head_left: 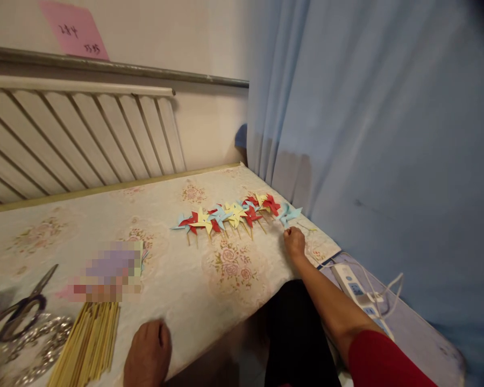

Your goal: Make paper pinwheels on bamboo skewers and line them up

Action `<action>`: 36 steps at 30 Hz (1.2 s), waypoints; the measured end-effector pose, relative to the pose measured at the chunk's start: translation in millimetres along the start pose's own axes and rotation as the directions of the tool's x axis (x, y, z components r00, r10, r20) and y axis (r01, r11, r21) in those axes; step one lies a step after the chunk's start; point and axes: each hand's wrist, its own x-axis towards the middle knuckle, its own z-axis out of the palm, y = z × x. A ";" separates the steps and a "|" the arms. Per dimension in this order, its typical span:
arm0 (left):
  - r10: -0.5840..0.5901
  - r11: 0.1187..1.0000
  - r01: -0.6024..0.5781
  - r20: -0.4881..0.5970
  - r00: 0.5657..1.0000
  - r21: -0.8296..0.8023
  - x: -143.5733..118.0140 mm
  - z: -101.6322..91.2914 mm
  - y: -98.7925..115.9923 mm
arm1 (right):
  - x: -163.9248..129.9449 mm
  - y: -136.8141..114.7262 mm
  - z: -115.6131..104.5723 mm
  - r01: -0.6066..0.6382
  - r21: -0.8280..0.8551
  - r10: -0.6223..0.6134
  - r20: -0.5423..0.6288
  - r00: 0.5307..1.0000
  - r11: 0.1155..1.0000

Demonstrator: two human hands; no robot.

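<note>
Left hand [147, 352] lies flat, palm down, on table [193, 290] edge beside bundle of yellow sticks [89, 344], holding nothing. Right hand [294, 242] stretched out, fingers curled at stem of blue pinwheel [289, 214], end of pinwheel row [229, 215]; pinch itself unclear. Scissors [18, 312] far left.

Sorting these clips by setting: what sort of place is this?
Probably a home craft corner: a table in a floral cloth stands by a radiator and blue curtain, with paper pinwheels and scissors.

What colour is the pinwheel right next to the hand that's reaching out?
Light blue. The pinwheel lies at the right end of the row, just above the right hand, in the head view.
</note>
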 end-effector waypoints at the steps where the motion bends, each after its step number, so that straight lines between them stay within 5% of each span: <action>1: 0.003 1.000 -0.003 -0.002 1.000 0.007 -0.2 -0.1 0.1 | -8.0 -1.4 -2.0 0.037 0.007 -0.037 0.021 0.999 0.999; 6: 0.004 0.999 -0.003 -0.032 0.999 0.038 -0.9 -1.4 2.1 | -64.2 -16.8 -9.0 0.266 0.110 -0.281 0.150 0.948 0.958; 12: -0.003 0.999 0.004 -0.029 1.000 0.051 0.0 -5.1 6.4 | -105.3 -50.3 -23.4 0.445 0.238 -0.504 0.354 0.788 0.863; 21: -0.007 0.995 0.011 -0.038 0.999 0.102 -2.1 -4.4 7.5 | -97.3 -64.8 -29.1 0.534 0.165 -0.534 0.517 0.669 0.829; 36: 0.011 0.994 -0.003 -0.064 0.998 0.111 -1.8 -4.4 8.2 | -59.3 -38.7 -23.5 0.440 0.162 -0.424 0.678 0.601 0.883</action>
